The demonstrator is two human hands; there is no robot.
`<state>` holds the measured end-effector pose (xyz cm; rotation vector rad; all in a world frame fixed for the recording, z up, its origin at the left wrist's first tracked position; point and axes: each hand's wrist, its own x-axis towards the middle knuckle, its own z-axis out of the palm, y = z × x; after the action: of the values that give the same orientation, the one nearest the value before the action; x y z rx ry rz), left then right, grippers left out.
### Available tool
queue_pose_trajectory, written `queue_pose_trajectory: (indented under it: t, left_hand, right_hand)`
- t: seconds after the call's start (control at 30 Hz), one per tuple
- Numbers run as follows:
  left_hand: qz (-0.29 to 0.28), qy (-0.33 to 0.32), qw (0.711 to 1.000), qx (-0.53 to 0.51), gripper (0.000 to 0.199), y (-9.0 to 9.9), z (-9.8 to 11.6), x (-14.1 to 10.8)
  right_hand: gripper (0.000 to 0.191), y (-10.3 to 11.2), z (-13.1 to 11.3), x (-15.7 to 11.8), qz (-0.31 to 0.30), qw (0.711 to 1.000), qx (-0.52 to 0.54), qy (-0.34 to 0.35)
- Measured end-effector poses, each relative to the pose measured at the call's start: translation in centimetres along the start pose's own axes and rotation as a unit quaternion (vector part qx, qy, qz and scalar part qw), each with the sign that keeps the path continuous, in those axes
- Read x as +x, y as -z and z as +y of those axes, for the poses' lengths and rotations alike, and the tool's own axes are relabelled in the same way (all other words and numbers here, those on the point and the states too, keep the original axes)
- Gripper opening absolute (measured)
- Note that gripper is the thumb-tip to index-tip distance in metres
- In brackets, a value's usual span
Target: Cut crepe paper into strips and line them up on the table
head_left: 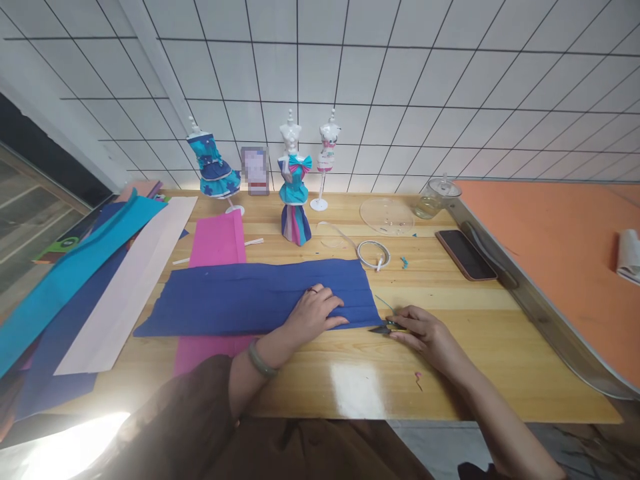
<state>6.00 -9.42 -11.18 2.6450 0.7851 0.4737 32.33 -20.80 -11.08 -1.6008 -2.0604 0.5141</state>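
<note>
A wide dark blue strip [225, 293] lies across the wooden table [450, 380], over a pink strip [217, 233]. My left hand [314, 308] rests on the right half of the blue strip, fingers spread and holding nothing. Small dark scissors [384, 328] are in my right hand [425, 333], their blades by the strip's lower right corner. Whether the blades touch the strip is hard to tell. A thin greenish thread lies just above the scissors. To the upper right of the strip is a roll of white tape [373, 255].
Dressed mini mannequins [216, 167] stand along the tiled wall. Light blue [75, 267] and pale pink [125, 293] strips overlap at the left. Toward the right are a clear tray [387, 217], a glass jar [435, 197], a phone [466, 255] and small scraps [405, 263].
</note>
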Motion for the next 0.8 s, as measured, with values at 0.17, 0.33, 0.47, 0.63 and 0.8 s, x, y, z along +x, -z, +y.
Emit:
queue_pose_trajectory:
  t: [0.17,0.33,0.47,0.63,0.8]
  left_hand:
    - [0.0,0.002,1.0,0.004,0.038,0.03,0.11,-0.04]
    - [-0.002,0.007,1.0,0.008,0.037,0.02,0.14,0.02]
    - [-0.002,0.004,1.0,0.008,0.037,-0.01,0.12,0.04]
    - [0.0,0.003,1.0,0.008,0.037,0.04,0.16,0.0]
    - [-0.002,0.004,1.0,0.006,0.037,0.07,0.15,-0.02]
  right_hand:
    - [0.031,-0.36,-0.05,0.19,0.01,1.0,-0.008,0.023]
    - [0.025,-0.52,-0.06,0.01,0.035,0.998,-0.023,0.039]
    - [0.023,-0.62,0.17,-0.42,0.045,0.998,-0.031,0.036]
    - [0.025,-0.68,0.41,-0.63,0.042,0.998,-0.033,0.042]
    - [0.027,-0.72,-0.05,-0.18,0.037,0.998,-0.033,0.049]
